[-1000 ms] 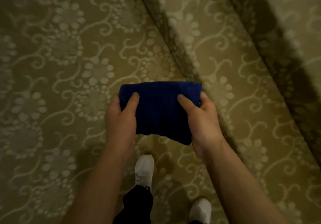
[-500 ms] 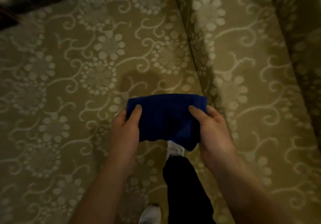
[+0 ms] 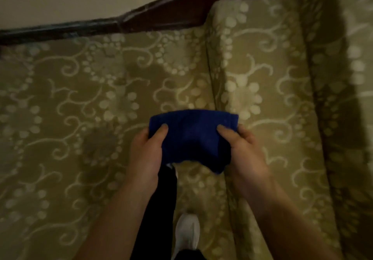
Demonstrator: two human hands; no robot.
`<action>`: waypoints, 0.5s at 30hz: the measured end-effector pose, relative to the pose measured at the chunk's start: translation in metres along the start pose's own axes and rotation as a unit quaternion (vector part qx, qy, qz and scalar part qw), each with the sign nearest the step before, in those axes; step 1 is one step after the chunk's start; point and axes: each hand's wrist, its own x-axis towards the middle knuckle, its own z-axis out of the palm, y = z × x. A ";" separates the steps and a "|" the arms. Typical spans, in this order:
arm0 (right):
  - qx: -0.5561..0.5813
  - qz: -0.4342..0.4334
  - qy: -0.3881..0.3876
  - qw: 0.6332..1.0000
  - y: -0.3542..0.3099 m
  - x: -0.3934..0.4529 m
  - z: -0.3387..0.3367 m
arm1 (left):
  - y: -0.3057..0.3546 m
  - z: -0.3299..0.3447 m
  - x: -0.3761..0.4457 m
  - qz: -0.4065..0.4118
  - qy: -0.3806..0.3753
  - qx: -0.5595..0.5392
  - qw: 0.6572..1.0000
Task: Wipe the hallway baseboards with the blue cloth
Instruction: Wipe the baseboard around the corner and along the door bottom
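We hold blue cloth [image 3: 191, 136] folded, well short of baseboard [image 3: 101, 26]: left hand [image 3: 146, 155] and right hand [image 3: 245, 153] each pinch one end. Advice: keep fold flat, one hand should press it along baseboard.

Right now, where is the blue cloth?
In the head view the blue cloth sits mid-frame, held up between the left hand and right hand above the patterned carpet, short of the dark baseboard ahead.
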 end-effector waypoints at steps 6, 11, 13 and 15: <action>-0.035 0.009 0.017 0.999 -0.045 0.077 0.043 | 0.068 0.034 0.077 0.035 -0.009 0.030 0.999; -0.086 -0.008 0.008 0.996 -0.076 0.123 0.074 | 0.091 0.041 0.110 0.002 0.002 -0.013 1.000; -0.097 -0.010 -0.001 0.995 -0.083 0.137 0.080 | 0.094 0.045 0.120 -0.008 0.009 -0.038 0.999; -0.099 -0.013 -0.014 0.995 -0.087 0.148 0.082 | 0.097 0.049 0.130 -0.032 0.013 -0.072 0.997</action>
